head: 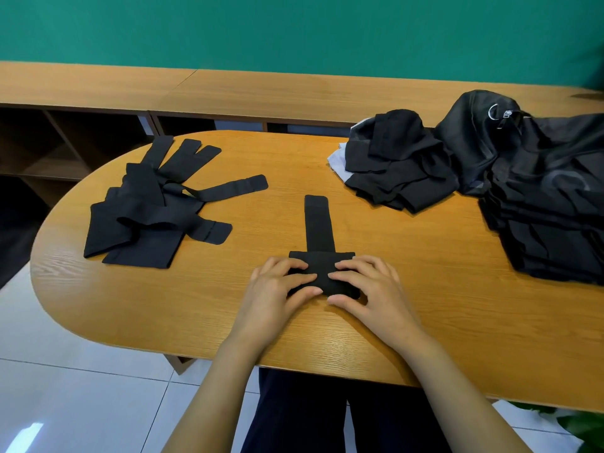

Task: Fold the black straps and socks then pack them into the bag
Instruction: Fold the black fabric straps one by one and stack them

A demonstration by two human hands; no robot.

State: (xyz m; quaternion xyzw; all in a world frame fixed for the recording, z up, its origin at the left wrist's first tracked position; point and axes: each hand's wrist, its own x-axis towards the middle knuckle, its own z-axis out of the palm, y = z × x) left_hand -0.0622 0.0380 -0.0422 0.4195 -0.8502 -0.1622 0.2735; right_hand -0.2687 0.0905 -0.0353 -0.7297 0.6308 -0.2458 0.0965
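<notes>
my left hand (pixel 277 289) and right hand (pixel 369 286) both held one strap (pixel 318 223) near the six o'clock edge of the table (pixel 425 305). the fingers were curled over its folded near end, thumbs at the near edge, hands close together. the strap's tail lay flat toward twelve o'clock, not yet folded in.

i judged the task to be early, with this strap about half folded. a loose pile of straps (pixel 147 207) lay at ten o'clock, unfolded as far as i could see. the socks (pixel 398 168) sat heaped at one o'clock, against the bag (pixel 474 135) at two o'clock. i could not tell whether the bag held anything. left to do, by my reckoning: finish this fold, then the pile, the socks and the packing.
</notes>
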